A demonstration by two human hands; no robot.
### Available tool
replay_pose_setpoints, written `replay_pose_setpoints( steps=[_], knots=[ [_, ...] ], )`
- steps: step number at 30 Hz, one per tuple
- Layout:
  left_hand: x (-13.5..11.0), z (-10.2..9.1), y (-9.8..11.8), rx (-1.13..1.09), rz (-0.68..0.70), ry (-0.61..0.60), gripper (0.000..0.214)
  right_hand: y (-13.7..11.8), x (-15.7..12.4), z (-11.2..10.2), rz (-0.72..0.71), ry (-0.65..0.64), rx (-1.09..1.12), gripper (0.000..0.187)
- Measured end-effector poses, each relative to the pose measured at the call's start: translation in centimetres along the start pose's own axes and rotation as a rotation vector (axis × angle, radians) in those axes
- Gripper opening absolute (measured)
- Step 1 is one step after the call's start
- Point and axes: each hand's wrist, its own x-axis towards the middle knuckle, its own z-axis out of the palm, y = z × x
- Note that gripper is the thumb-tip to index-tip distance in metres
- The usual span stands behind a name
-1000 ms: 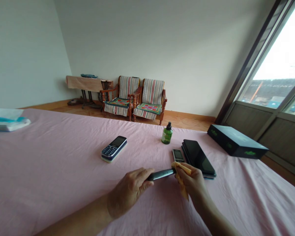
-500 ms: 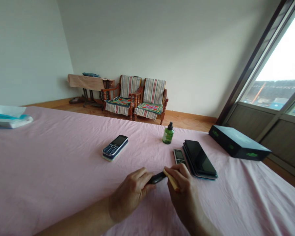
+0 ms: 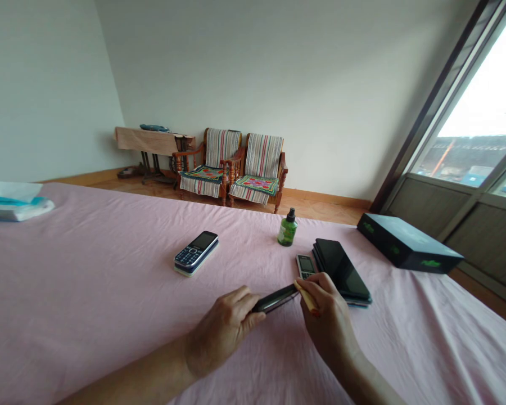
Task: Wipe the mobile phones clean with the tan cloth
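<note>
Between my hands is a slim black mobile phone (image 3: 276, 298), seen edge-on and slightly tilted. My left hand (image 3: 230, 318) pinches its left end between thumb and fingers. My right hand (image 3: 325, 306) grips a folded yellow cloth (image 3: 307, 298), pressed against the phone's right end. Just beyond the right hand lies a small silver keypad phone (image 3: 306, 266), partly hidden by the fingers. Beside it is a stack of black smartphones (image 3: 341, 270). A dark blue keypad phone (image 3: 197, 249) rests on another phone, ahead of my left hand.
A green spray bottle (image 3: 287, 228) stands near the far edge of the pink-covered surface (image 3: 109, 281). A black box (image 3: 409, 244) sits at the right, a tissue pack (image 3: 17, 202) at the far left. Two wooden armchairs (image 3: 259, 169) stand against the wall.
My right hand has slid to the right with the cloth along the phone, showing more of its edge. My left hand keeps its hold nearly in place.
</note>
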Motion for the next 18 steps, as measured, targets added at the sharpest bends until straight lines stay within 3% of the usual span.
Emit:
replay_pose_setpoints(
  steps=[7, 15, 18],
  knots=[
    [-0.1, 0.0, 0.2, -0.014, -0.002, -0.009, 0.018, -3.3, -1.6, 1.6, -0.1, -0.161, 0.167, 0.032],
    [0.1, -0.1, 0.0, -0.027, -0.013, -0.019, 0.024, 0.6, 0.1, 0.0, 0.01, -0.018, -0.005, 0.021],
    [0.2, -0.1, 0.0, -0.02, -0.019, -0.026, 0.022, 0.0, -0.3, 0.4, -0.023, -0.031, 0.039, 0.024]
  ],
)
